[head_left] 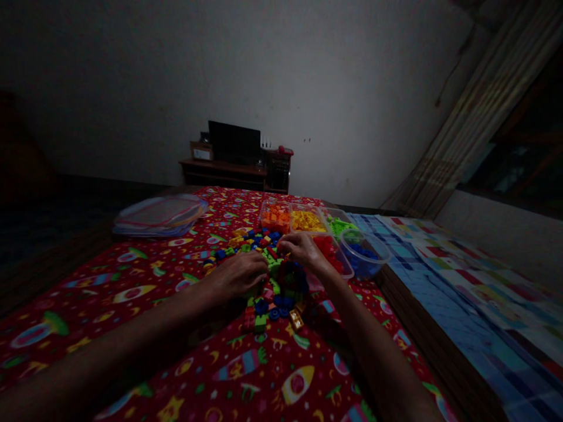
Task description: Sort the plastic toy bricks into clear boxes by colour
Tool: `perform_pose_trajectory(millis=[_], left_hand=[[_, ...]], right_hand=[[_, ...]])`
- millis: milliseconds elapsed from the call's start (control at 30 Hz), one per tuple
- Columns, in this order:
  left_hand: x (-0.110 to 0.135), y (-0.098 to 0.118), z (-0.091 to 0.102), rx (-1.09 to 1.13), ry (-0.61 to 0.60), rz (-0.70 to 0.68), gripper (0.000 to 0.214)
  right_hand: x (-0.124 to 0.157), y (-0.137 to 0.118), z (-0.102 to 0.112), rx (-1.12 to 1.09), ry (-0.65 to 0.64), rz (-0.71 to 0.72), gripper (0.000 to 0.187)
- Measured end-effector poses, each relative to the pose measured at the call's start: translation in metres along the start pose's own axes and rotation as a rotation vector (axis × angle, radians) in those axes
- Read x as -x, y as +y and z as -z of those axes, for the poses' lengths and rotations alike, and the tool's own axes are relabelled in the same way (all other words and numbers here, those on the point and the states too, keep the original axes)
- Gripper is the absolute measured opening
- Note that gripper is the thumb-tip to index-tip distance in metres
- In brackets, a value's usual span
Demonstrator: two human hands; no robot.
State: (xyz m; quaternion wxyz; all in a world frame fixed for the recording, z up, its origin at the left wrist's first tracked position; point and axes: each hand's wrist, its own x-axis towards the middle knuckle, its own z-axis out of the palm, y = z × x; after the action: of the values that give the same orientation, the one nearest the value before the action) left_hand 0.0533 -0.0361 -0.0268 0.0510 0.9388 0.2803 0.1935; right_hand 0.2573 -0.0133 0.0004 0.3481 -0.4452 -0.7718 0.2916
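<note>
A loose pile of mixed toy building bricks (275,266) lies on the red patterned cloth (246,387), in blue, green, yellow, red and orange. My left hand (246,272) is at the pile's left side, palm down, its fingers curled together; the fingertips are partly hidden. Across from it, my right hand (303,251) reaches over the right side of the pile with its fingers bent and closed. A red brick (271,252) shows beside its fingertips, but I cannot tell if it is held. A translucent yellow brick (296,319) lies at the near edge.
Clear tubs hold sorted bricks behind and right of the pile: orange bricks (276,218), yellow bricks (308,221), green bricks (339,226), red bricks (326,251) and blue bricks (363,253). Stacked lids (160,215) lie at the left. A monitor (235,142) stands at the back.
</note>
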Motion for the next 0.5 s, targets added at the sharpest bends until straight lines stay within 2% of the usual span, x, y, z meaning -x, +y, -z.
perform_pose_trajectory(millis=[67, 167, 333, 433, 500], left_hand=[[0.0, -0.006, 0.003, 0.035, 0.041, -0.001, 0.026], [0.001, -0.021, 0.012, 0.051, 0.132, 0.041, 0.027], [0.013, -0.065, 0.018, -0.009, 0.318, 0.286, 0.038], [0.031, -0.101, 0.007, -0.02, 0.398, 0.427, 0.049], [0.045, -0.119, -0.004, -0.01, 0.385, 0.434, 0.05]], right_hand=[[-0.001, -0.002, 0.001, -0.143, -0.03, -0.06, 0.023], [0.0, -0.003, -0.002, -0.187, -0.053, -0.111, 0.023], [0.004, 0.001, 0.001, 0.098, 0.008, -0.037, 0.026], [-0.006, 0.0, 0.011, 0.261, 0.098, 0.012, 0.023], [-0.023, -0.005, 0.02, 0.324, 0.157, 0.009, 0.022]])
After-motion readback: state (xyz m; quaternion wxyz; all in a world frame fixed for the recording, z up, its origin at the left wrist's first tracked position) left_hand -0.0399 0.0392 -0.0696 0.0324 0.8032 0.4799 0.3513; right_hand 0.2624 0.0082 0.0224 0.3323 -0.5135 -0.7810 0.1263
